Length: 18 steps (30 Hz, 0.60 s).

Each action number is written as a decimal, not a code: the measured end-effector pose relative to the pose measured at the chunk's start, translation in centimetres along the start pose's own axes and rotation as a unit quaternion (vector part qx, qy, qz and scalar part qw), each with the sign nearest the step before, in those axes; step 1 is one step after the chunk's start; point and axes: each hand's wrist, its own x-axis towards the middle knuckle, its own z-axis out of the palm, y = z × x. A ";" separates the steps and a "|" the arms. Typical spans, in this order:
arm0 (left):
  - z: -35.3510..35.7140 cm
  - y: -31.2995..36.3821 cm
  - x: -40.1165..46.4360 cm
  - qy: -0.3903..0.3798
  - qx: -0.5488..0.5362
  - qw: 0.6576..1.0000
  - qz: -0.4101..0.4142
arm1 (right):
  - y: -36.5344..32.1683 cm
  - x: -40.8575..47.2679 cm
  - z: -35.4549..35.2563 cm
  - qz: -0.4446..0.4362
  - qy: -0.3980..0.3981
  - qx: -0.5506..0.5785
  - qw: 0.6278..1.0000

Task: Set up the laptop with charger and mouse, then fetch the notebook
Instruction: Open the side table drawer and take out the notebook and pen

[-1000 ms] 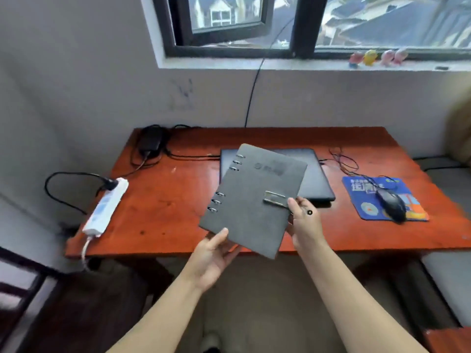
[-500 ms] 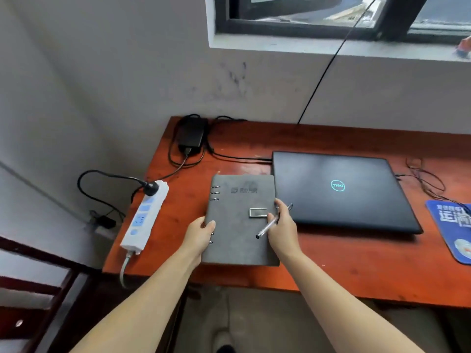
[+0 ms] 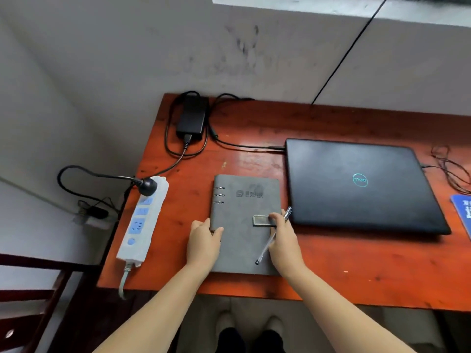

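Note:
A grey ring-bound notebook (image 3: 242,215) lies flat and closed on the red-brown desk (image 3: 344,263), just left of the shut black laptop (image 3: 356,184). My left hand (image 3: 204,244) grips the notebook's left spine edge. My right hand (image 3: 284,240) rests on its right edge by the metal clasp (image 3: 261,220) and holds a clear pen (image 3: 272,236). The black charger brick (image 3: 191,118) sits at the desk's back left; its cable runs to the laptop's left side. The mouse is out of view.
A white power strip (image 3: 142,220) with a black plug lies along the desk's left edge. A blue mouse pad (image 3: 462,212) shows at the far right, with thin black wires (image 3: 448,166) behind it. A dark chair (image 3: 30,296) stands lower left.
The notebook, held tilted in the air a second ago, now lies flat on the desk left of the laptop. Both hands stay on it. The view has shifted left and closer.

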 end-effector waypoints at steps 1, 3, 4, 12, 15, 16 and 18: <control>0.0 0.1 0.0 -0.006 0.002 1.000 -0.005 | 0.0 0.2 -0.3 0.006 -0.009 -0.022 1.000; -0.2 0.4 -0.1 -0.018 0.004 1.000 -0.009 | -0.4 0.5 -1.1 0.007 -0.017 -0.078 0.997; -0.3 0.6 -0.1 -0.020 -0.001 1.000 -0.010 | -1.0 0.9 -1.4 -0.017 -0.004 -0.114 0.993; -0.6 0.9 -0.4 -0.015 -0.007 1.000 0.004 | -5.3 3.9 1.2 -0.180 -0.123 -0.405 0.888; -0.6 0.7 -0.4 -0.013 -0.005 1.000 0.008 | -5.2 4.3 2.2 -0.157 -0.137 -0.435 0.876; -0.6 0.7 -0.4 -0.016 -0.005 1.000 0.007 | -5.3 4.3 2.4 -0.149 -0.141 -0.441 0.874; -0.5 0.8 -0.4 -0.018 -0.007 1.000 0.005 | -5.2 4.1 2.8 -0.137 -0.139 -0.459 0.867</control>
